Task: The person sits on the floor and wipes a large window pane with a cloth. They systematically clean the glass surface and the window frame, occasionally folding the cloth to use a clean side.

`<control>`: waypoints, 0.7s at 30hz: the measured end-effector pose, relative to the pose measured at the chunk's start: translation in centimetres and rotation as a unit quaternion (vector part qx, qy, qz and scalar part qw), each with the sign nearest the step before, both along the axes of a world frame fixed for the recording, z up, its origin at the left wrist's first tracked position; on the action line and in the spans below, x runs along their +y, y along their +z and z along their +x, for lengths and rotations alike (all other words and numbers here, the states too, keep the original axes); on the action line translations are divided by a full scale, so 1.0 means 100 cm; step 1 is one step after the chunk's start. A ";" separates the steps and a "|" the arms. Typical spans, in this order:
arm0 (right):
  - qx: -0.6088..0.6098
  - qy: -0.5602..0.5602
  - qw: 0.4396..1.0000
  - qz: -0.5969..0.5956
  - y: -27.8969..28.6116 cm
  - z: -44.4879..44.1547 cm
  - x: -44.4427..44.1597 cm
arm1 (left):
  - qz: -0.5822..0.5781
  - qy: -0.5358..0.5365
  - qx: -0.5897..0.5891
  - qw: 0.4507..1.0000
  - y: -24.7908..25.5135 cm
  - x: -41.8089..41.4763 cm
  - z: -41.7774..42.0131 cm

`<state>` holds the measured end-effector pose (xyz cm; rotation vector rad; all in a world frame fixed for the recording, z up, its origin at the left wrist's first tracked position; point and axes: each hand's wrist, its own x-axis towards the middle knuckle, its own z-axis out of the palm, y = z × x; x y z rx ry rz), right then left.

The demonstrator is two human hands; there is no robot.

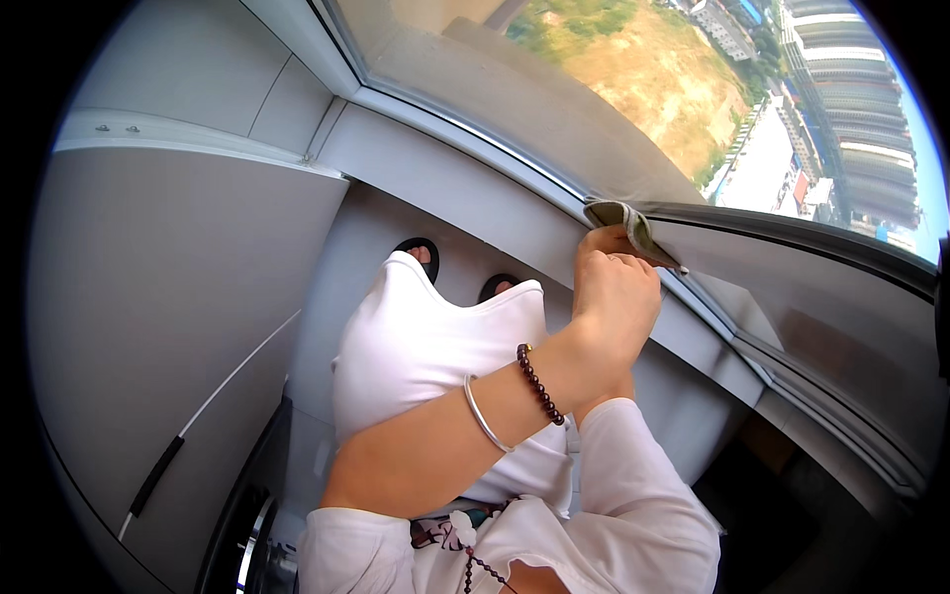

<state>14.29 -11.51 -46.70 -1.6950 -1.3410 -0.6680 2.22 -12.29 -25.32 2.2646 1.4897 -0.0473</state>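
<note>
My left hand (pixel 620 297), a beaded bracelet and a silver bangle on its forearm, crosses in front of my right wrist with its fingers curled; whether it grips anything is hidden. Partly behind it, my right hand (pixel 605 239) holds a folded grey-green cloth (pixel 631 219). The cloth lies at the edge of the window frame (pixel 519 167), close to the end of a dark-edged sash (pixel 787 236). Part of the cloth hangs down to the right of my fingers.
Below the window runs a light ledge (pixel 453 167). A grey cabinet panel (pixel 171 282) stands at left, with a black-gripped white rod (pixel 156 475) before it. My sandalled feet are on the tiled floor. A dark object (pixel 772 490) is at lower right.
</note>
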 end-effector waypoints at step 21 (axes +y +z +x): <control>0.135 -0.021 0.986 0.094 0.178 0.038 0.071 | -0.048 -0.061 -0.022 0.997 0.015 0.004 -0.021</control>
